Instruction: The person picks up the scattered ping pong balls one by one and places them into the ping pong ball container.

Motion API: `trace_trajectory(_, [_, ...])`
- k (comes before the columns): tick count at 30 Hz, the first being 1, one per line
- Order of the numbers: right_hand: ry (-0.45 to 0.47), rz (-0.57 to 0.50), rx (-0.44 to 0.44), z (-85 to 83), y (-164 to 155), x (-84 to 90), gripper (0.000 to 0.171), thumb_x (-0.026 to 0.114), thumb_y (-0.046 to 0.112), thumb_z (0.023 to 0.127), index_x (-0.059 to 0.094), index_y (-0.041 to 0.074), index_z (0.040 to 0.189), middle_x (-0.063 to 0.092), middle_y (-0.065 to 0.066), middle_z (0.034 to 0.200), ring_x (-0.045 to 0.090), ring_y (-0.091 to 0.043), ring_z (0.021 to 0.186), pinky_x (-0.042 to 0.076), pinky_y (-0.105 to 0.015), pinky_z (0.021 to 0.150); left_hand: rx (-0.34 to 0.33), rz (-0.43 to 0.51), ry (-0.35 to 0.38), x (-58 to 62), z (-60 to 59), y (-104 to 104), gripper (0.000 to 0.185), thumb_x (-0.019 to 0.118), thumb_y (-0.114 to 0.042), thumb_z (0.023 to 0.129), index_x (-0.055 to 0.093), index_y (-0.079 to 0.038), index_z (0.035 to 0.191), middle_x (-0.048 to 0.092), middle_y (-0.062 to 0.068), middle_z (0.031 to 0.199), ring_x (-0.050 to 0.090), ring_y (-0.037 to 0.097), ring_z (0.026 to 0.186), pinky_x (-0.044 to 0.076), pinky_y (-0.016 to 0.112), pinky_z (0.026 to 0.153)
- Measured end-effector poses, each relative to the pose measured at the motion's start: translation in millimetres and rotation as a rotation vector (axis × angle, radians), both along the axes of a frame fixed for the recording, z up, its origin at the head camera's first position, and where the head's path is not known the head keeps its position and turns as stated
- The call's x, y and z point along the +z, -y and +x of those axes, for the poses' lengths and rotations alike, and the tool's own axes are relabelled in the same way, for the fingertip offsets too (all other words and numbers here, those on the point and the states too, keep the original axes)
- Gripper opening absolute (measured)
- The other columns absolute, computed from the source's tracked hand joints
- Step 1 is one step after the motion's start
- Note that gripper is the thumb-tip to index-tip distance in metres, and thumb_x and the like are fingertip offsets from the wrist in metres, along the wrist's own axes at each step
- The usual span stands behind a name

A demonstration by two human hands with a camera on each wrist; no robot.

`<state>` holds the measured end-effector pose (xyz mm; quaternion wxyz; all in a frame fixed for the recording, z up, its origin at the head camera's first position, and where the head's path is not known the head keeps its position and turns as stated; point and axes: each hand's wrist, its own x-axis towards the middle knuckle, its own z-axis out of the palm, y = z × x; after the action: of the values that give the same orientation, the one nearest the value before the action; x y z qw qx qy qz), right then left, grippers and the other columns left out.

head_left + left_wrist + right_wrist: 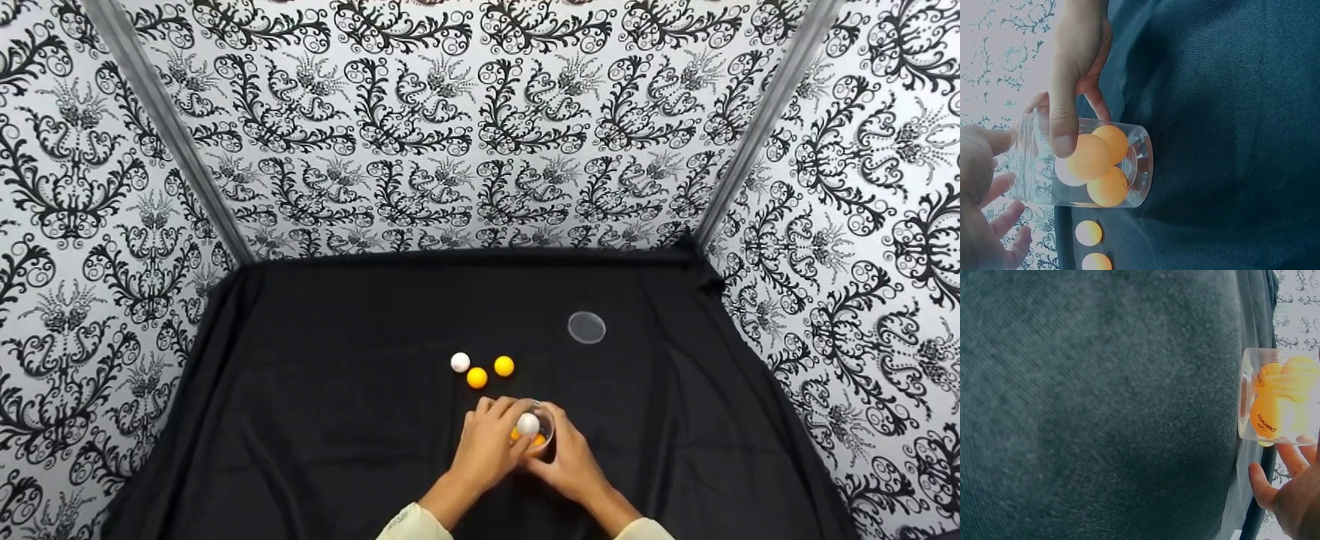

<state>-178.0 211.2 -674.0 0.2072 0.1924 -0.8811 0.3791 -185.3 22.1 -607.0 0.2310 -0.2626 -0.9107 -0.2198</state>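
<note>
Both hands (525, 450) clasp clear jar (1129, 169), orange balls (1266, 417) inside — print unreadable

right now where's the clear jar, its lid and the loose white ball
clear jar (1137, 163), left wrist view, on its thick base end.
lid (586, 327), head view, on the middle of the flat disc.
loose white ball (460, 362), head view, on the middle of the ball.
</note>
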Motion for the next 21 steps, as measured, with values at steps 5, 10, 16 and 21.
trace_trajectory(5, [0.017, -0.008, 0.007, 0.2, 0, 0.7, 0.091, 0.088, 0.048, 0.075, 0.044, 0.013, 0.147, 0.063, -0.008, 0.134, 0.067, -0.025, 0.117, 0.055, -0.039, 0.098, -0.009, 0.029, -0.034, -1.8, -1.8, 1, 0.052, 0.086, -0.037, 0.078, 0.069, -0.025, 0.126, 0.069, -0.008, 0.113, 0.056, 0.015, 0.092, 0.044, 0.031, 0.069])
trace_trajectory(10, [0.047, -0.012, 0.018, 1.0, 2, 1.6, 0.089, 0.086, 0.052, 0.077, 0.044, 0.015, 0.146, 0.064, -0.007, 0.133, 0.067, -0.025, 0.117, 0.054, -0.039, 0.098, -0.017, 0.021, -0.001, -2.1, -3.2, 3, 0.052, 0.086, -0.038, 0.078, 0.069, -0.026, 0.125, 0.067, -0.009, 0.115, 0.055, 0.015, 0.093, 0.043, 0.031, 0.07])
trace_trajectory(16, [0.035, -0.014, 0.028, 1.1, 2, 2.3, 0.088, 0.086, 0.049, 0.078, 0.043, 0.013, 0.146, 0.065, -0.009, 0.129, 0.067, -0.026, 0.114, 0.054, -0.038, 0.098, -0.032, 0.0, 0.058, 2.5, -6.3, 5, 0.051, 0.084, -0.041, 0.08, 0.068, -0.027, 0.127, 0.066, -0.009, 0.118, 0.055, 0.015, 0.096, 0.043, 0.032, 0.072])
trace_trajectory(21, [0.009, -0.016, 0.021, -0.5, 3, 2.7, 0.087, 0.085, 0.048, 0.079, 0.044, 0.012, 0.146, 0.065, -0.008, 0.13, 0.067, -0.023, 0.114, 0.054, -0.039, 0.097, -0.016, -0.01, 0.067, 7.5, -14.2, 8, 0.056, 0.081, -0.043, 0.084, 0.064, -0.024, 0.135, 0.065, -0.005, 0.127, 0.058, 0.02, 0.103, 0.046, 0.037, 0.075])
